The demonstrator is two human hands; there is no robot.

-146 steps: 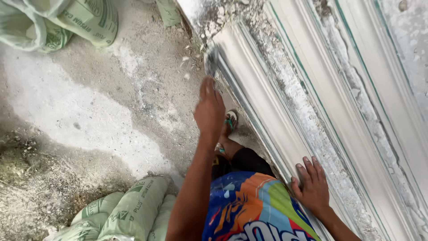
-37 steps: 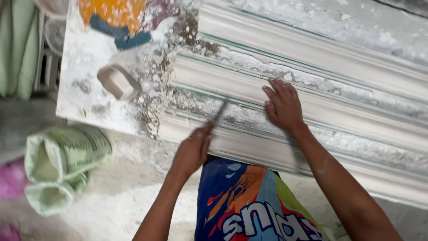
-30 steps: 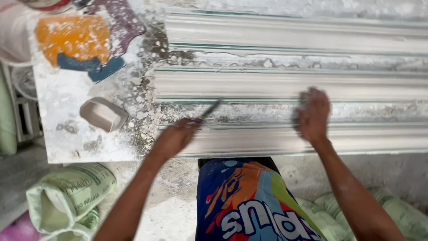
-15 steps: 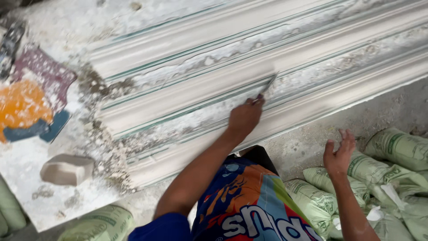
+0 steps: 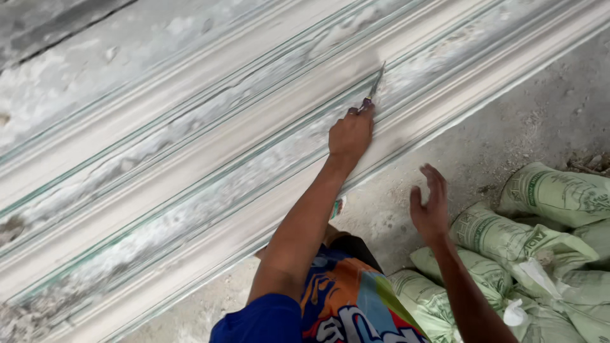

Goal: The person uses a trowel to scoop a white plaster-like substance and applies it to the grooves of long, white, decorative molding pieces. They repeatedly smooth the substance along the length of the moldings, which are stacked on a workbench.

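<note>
While left hand (image 5: pixel 351 132) stays clamped on thin scraper (image 5: pixel 375 86), blade tip rests in groove of plaster moulding (image 5: pixel 210 152), centre-far. Right hand (image 5: pixel 431 206) open, hovering near sacks (image 5: pixel 546 235). Scraper judged light, stiff; grip handle. Moulding brittle.

One head cam, worn, looks steeply down, close over the long white moulding (image 5: pixel 190 171) and floor (image 5: pixel 508 127); no 2nd view.

Left hand (image 5: pixel 351 132) presses blade (image 5: pixel 376 83) on moulding (image 5: pixel 190 159); right hand (image 5: pixel 431 206) free.
</note>
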